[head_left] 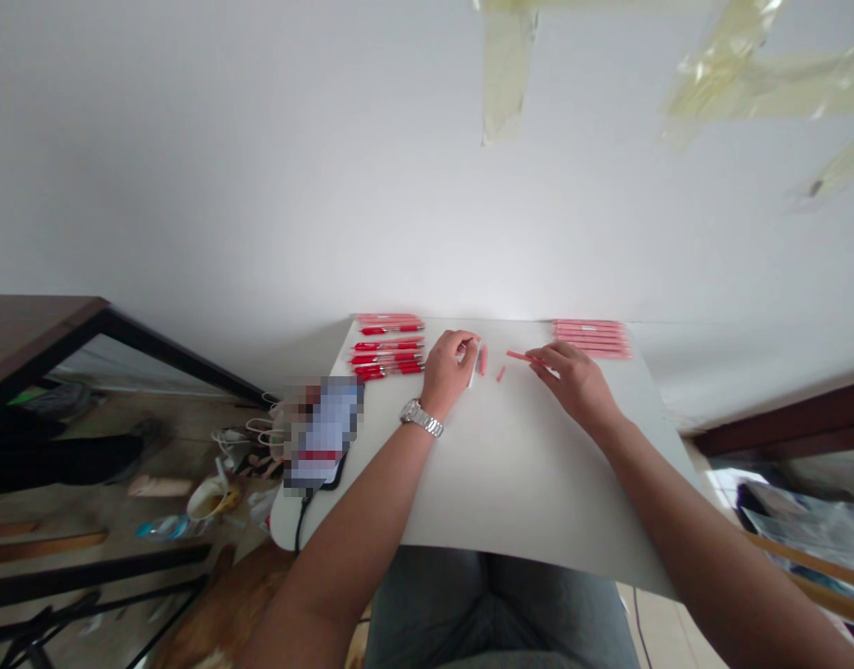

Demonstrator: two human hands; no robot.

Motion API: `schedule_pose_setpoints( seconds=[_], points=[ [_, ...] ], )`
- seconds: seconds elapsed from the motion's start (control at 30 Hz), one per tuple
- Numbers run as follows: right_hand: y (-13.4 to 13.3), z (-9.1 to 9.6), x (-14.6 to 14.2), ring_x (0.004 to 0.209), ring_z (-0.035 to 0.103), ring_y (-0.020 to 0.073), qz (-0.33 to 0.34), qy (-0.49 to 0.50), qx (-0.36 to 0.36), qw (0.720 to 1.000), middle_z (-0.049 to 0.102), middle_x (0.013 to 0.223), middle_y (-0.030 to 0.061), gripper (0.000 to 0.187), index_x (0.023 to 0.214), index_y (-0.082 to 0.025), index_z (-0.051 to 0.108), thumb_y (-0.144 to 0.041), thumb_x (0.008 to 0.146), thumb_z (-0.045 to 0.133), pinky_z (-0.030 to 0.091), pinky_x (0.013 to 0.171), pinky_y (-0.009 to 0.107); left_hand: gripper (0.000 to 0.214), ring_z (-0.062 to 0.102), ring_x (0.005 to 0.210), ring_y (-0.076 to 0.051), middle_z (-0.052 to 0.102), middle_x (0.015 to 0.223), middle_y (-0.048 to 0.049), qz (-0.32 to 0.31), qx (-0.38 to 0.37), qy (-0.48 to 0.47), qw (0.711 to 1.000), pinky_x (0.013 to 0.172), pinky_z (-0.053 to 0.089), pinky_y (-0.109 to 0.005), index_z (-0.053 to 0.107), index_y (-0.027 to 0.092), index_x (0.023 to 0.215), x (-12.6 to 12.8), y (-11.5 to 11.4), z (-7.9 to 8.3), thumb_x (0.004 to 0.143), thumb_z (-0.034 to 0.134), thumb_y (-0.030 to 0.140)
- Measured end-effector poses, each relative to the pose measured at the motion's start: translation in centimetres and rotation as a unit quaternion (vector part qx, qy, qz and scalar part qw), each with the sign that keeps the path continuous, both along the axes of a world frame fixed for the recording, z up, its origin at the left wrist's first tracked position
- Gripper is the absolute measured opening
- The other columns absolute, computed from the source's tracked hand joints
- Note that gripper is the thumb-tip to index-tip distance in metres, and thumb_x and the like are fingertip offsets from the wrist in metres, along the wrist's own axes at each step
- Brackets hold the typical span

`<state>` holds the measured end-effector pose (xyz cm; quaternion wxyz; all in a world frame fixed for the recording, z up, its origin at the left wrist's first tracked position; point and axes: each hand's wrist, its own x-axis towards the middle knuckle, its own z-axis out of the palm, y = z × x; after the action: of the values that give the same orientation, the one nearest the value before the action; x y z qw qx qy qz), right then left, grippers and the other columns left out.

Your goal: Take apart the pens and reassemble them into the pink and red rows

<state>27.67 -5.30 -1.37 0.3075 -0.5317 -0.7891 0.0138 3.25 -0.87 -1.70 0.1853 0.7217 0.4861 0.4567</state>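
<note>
My left hand [452, 366], with a metal watch on its wrist, is closed in a pinch above the white table [500, 483]. A thin white stick [474, 368] shows at its fingertips; its kind is not clear. My right hand [567, 373] grips a slim pink-red pen barrel [518, 355] between thumb and fingers, its end pointing left. Between the hands lie a short red pen part [483, 360] and a smaller pinkish, pointed piece [500, 373].
Red pens [387, 358] lie in a row at the back left, with pink tubes [388, 319] behind them. More pink tubes [592, 338] are stacked at the back right. A phone [325, 432] with a cable rests on the left edge. A wall stands behind the table.
</note>
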Motion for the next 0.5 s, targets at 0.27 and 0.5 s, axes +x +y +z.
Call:
schedule_pose_setpoints(
  seconds=[0.27,0.5],
  points=[
    [0.08,0.03,0.11,0.091,0.068,0.0243,0.002,-0.005,0.002,1.000,0.070,0.102,0.0102,0.023,0.115,-0.022,0.075,-0.024,0.101,0.057,0.051,0.076,0.035,0.015,0.065,0.087,-0.017,0.071,0.099,-0.0059,-0.003,0.001,-0.004,1.000,0.085,0.055,-0.032,0.070,0.021,0.101,0.00,0.07,-0.03,0.101,0.056,0.025],
    [0.73,-0.54,0.47,0.091,0.063,0.0242,0.006,-0.040,0.032,0.999,0.068,0.104,0.0105,0.025,0.116,-0.024,0.076,-0.023,0.102,0.056,0.050,0.076,0.037,0.014,0.065,0.088,-0.017,0.071,0.099,-0.0060,-0.005,0.009,-0.002,1.000,0.085,0.055,-0.033,0.070,0.021,0.101,-0.01,0.17,-0.27,0.101,0.056,0.024]
  ],
)
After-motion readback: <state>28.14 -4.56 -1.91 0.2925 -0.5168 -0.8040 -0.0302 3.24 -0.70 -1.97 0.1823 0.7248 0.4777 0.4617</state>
